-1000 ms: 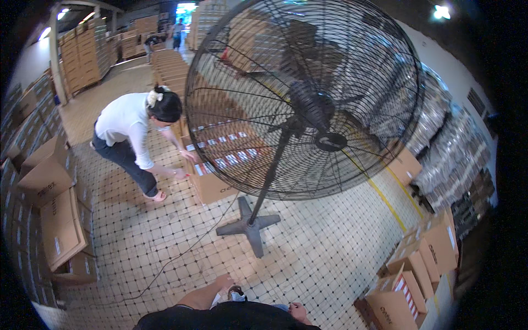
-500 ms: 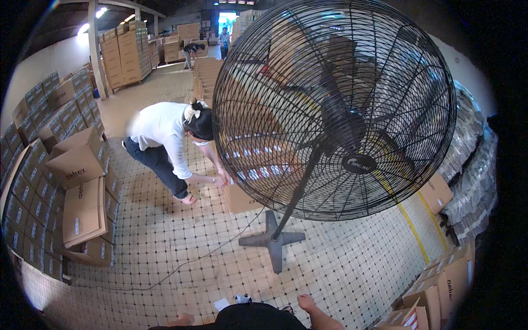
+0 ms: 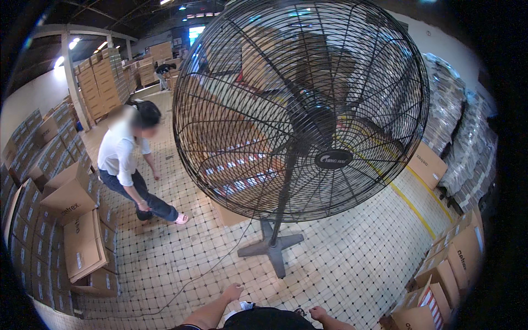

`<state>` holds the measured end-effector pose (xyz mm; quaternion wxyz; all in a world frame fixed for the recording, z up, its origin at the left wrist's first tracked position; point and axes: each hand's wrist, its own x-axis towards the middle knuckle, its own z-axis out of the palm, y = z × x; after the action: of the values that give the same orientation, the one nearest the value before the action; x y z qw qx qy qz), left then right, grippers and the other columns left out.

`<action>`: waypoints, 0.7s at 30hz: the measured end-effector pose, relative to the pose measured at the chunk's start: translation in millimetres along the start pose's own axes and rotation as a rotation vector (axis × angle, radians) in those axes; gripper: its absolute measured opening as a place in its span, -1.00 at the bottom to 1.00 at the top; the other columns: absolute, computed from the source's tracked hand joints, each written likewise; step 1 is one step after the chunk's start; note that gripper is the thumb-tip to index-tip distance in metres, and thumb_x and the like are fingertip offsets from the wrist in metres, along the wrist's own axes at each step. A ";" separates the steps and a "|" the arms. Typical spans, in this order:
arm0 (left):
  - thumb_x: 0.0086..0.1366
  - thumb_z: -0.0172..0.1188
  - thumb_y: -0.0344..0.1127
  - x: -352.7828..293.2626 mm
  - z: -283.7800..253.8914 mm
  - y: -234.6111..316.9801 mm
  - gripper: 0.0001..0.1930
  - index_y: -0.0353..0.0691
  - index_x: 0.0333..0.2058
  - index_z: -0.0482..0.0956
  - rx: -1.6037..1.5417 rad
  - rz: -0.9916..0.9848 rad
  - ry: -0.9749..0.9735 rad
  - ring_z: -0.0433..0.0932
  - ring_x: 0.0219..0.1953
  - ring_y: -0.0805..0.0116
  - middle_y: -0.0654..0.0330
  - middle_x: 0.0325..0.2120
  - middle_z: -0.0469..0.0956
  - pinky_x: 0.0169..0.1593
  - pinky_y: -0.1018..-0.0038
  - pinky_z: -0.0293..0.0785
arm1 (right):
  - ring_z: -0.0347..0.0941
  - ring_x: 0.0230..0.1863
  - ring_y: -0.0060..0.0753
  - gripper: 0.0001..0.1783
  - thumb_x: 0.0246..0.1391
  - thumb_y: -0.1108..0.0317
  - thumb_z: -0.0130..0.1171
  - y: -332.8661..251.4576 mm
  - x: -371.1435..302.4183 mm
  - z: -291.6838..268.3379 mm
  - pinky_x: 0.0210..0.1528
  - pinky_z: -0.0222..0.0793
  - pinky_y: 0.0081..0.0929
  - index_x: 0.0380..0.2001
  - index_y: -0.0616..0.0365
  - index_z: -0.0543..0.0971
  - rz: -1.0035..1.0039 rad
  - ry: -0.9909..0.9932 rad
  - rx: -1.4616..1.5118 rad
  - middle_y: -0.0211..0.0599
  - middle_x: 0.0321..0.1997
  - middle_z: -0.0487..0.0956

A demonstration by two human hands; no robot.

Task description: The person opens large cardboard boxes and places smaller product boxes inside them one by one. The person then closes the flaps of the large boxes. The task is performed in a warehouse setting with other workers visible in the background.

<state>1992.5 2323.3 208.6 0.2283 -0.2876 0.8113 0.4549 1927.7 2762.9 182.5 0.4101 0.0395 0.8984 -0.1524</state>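
Note:
My left hand (image 3: 234, 291) is out in front of my body with its fingers curled in, and I see nothing in it. Closer to my waist, my right hand (image 3: 317, 313) is also curled and shows nothing held. Neither touches anything. Ahead of both stands a large black pedestal fan (image 3: 334, 159), its round wire cage filling the middle of the view. Its cross-shaped base (image 3: 270, 248) rests on the tiles beyond my hands. Part of a cardboard box (image 3: 228, 214) shows below the cage, and more boxes are partly hidden behind the mesh.
A person in a white top (image 3: 124, 157) is walking at the left. Stacked cartons (image 3: 41, 242) and an opened box (image 3: 69, 192) line the left side. A cable (image 3: 203, 275) runs across the tiled floor. Open cartons (image 3: 440, 275) stand at right, near plastic-wrapped stacks (image 3: 470, 159).
My left hand has come up into view and forward. The person in white has straightened up from the box and moved left. The view has shifted, so the fan sits farther left.

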 end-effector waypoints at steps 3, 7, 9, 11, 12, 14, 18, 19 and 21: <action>0.28 -0.01 0.06 2.8 -11.7 9.2 -0.46 -0.29 0.00 0.51 0.169 0.145 -0.026 0.50 0.05 -0.01 -0.09 0.03 0.51 0.11 0.25 0.43 | 0.55 -0.03 -0.04 -0.50 0.07 -0.07 0.03 21.4 -11.9 5.5 0.05 0.44 -0.25 -0.18 0.09 0.67 0.025 0.049 0.032 -0.07 -0.12 0.65; 0.30 -0.06 0.06 3.0 -1.3 -32.8 -0.49 -0.25 -0.05 0.54 0.246 0.065 -0.164 0.47 0.07 -0.07 -0.08 0.05 0.48 0.13 0.21 0.41 | 0.56 -0.03 -0.04 -0.50 0.07 -0.07 0.03 29.7 -16.9 26.2 0.05 0.44 -0.25 -0.17 0.08 0.67 0.036 0.049 0.129 -0.07 -0.12 0.65; 0.31 -0.09 0.06 4.9 10.8 -65.7 -0.51 -0.19 -0.05 0.56 0.357 -0.076 -0.242 0.45 0.09 -0.11 -0.09 0.06 0.47 0.16 0.19 0.39 | 0.56 -0.03 -0.04 -0.50 0.07 -0.08 0.03 28.4 -16.0 35.0 0.04 0.44 -0.25 -0.17 0.08 0.67 0.049 0.037 0.145 -0.07 -0.12 0.65; 0.28 -0.06 0.11 2.0 20.0 -99.8 -0.48 -0.19 -0.06 0.57 0.651 0.107 -0.371 0.46 0.07 -0.14 -0.13 0.03 0.48 0.15 0.20 0.40 | 0.56 -0.03 -0.04 -0.50 0.07 -0.08 0.03 25.5 -14.5 38.8 0.04 0.44 -0.25 -0.17 0.08 0.67 0.058 0.029 0.152 -0.07 -0.13 0.65; 0.28 -0.05 0.12 -3.8 22.3 -115.5 -0.48 -0.19 -0.08 0.57 0.625 0.132 -0.330 0.47 0.03 -0.11 -0.11 -0.03 0.50 0.11 0.20 0.41 | 0.56 -0.03 -0.04 -0.50 0.07 -0.08 0.03 23.7 -14.1 39.1 0.04 0.44 -0.25 -0.17 0.08 0.67 0.058 0.024 0.155 -0.07 -0.13 0.65; 0.27 -0.03 0.15 -12.4 25.5 -134.7 -0.48 -0.18 -0.13 0.59 0.567 0.073 -0.314 0.51 -0.07 -0.04 -0.05 -0.15 0.53 0.02 0.20 0.44 | 0.56 -0.04 -0.04 -0.49 0.07 -0.08 0.02 21.0 -12.0 35.5 0.04 0.44 -0.25 -0.17 0.08 0.67 0.057 0.017 0.150 -0.07 -0.13 0.65; 0.27 0.00 0.20 -28.3 23.6 -134.6 -0.48 -0.17 -0.23 0.62 0.538 0.142 -0.233 0.57 -0.26 0.09 0.07 -0.39 0.59 -0.15 0.20 0.50 | 0.56 -0.04 -0.04 -0.49 0.07 -0.08 0.02 16.5 0.5 26.7 0.04 0.44 -0.25 -0.17 0.07 0.67 0.037 -0.009 0.122 -0.07 -0.14 0.65; 0.27 0.00 0.22 -29.4 22.5 -128.5 -0.47 -0.17 -0.25 0.63 0.533 0.175 -0.200 0.59 -0.31 0.13 0.09 -0.45 0.60 -0.20 0.19 0.51 | 0.56 -0.04 -0.04 -0.49 0.07 -0.08 0.02 14.3 7.0 25.8 0.04 0.44 -0.26 -0.17 0.07 0.67 0.029 -0.021 0.118 -0.07 -0.14 0.65; 0.26 0.00 0.21 -27.6 20.5 -112.6 -0.45 -0.21 -0.19 0.61 0.415 0.059 -0.212 0.58 -0.24 0.07 0.03 -0.37 0.60 -0.12 0.19 0.49 | 0.56 -0.04 -0.04 -0.49 0.07 -0.08 0.02 8.9 20.7 26.5 0.04 0.44 -0.26 -0.17 0.07 0.66 0.001 -0.053 0.095 -0.07 -0.14 0.65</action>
<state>2090.8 2301.0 147.8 0.3531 -0.1611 0.8670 0.3126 1934.9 2762.0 148.5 0.4315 0.0553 0.8789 -0.1957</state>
